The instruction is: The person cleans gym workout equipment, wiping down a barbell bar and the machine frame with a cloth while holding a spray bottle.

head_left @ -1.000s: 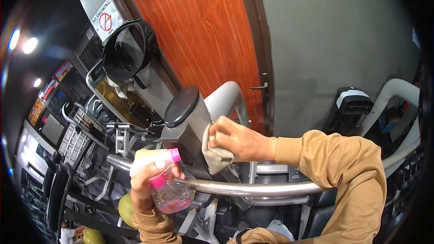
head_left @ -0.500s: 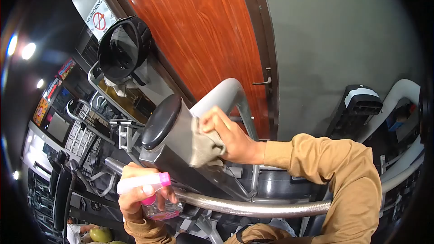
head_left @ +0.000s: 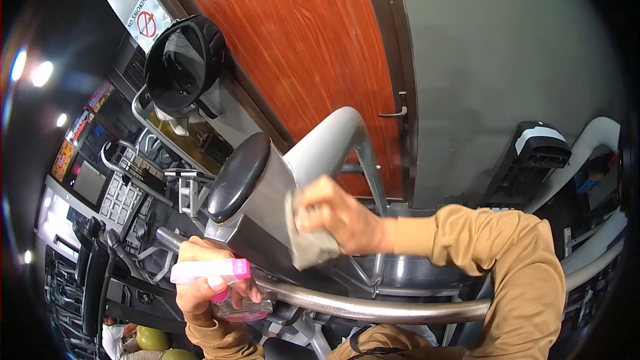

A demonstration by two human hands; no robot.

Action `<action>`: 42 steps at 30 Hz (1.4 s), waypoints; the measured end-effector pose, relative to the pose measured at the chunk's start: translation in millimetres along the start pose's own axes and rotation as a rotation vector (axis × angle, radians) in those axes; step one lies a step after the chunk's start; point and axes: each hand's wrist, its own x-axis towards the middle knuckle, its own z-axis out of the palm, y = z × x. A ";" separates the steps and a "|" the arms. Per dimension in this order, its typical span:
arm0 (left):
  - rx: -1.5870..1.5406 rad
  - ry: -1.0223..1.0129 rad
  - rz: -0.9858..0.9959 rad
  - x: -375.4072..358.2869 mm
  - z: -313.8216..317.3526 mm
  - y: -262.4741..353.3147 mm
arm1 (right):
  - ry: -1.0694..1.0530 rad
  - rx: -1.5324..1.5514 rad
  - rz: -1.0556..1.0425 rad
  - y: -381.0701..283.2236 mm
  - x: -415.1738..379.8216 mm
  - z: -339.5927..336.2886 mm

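Note:
My right hand [head_left: 340,217] is closed round a grey-beige cloth [head_left: 310,243], which lies against the side of a grey machine housing [head_left: 270,193]. A black oval pad [head_left: 240,177] caps that housing. At the lower left, my left hand [head_left: 200,280] grips a clear spray bottle [head_left: 243,307] with a white and pink spray head, the thumb resting near the nozzle end. The bottle is above a curved metal rail [head_left: 373,308].
Behind the machine are a wooden door [head_left: 300,47] and a grey wall [head_left: 493,60]. A black helmet-like object [head_left: 183,67] hangs at the upper left. A thick grey tube [head_left: 327,143] rises beside the housing. Part of a person [head_left: 115,339] shows at the lower left.
My right hand has moved slightly down and right with the cloth along the housing. My left hand keeps its hold on the bottle. The view has shifted a little.

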 end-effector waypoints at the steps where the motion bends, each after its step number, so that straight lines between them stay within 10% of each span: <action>1: -0.026 -0.004 0.021 0.3 0.0 -1.9 | -0.081 -0.016 -0.084 3.5 -26.4 5.3; 6: -0.114 0.038 0.004 -4.7 2.1 -4.5 | -0.343 -0.107 -0.297 -0.2 -28.1 -3.6; 14: -0.123 0.039 0.011 -6.6 2.7 -9.7 | -0.043 -0.079 -0.284 -17.7 7.4 9.0; 21: -0.026 0.016 -0.021 -6.0 3.5 -4.3 | -0.380 -0.076 -0.534 7.6 -12.2 -5.8; 28: -0.001 0.005 -0.053 -8.0 6.3 -1.6 | -0.136 -0.059 -0.230 11.1 -12.4 -5.8; 36: 0.087 -0.040 -0.175 -21.0 9.4 -0.5 | -0.946 -0.152 -0.179 -1.2 -22.3 -40.2; 42: 0.234 -0.192 -0.240 -33.7 13.2 -4.6 | -0.952 -0.164 0.321 -60.9 43.3 -72.9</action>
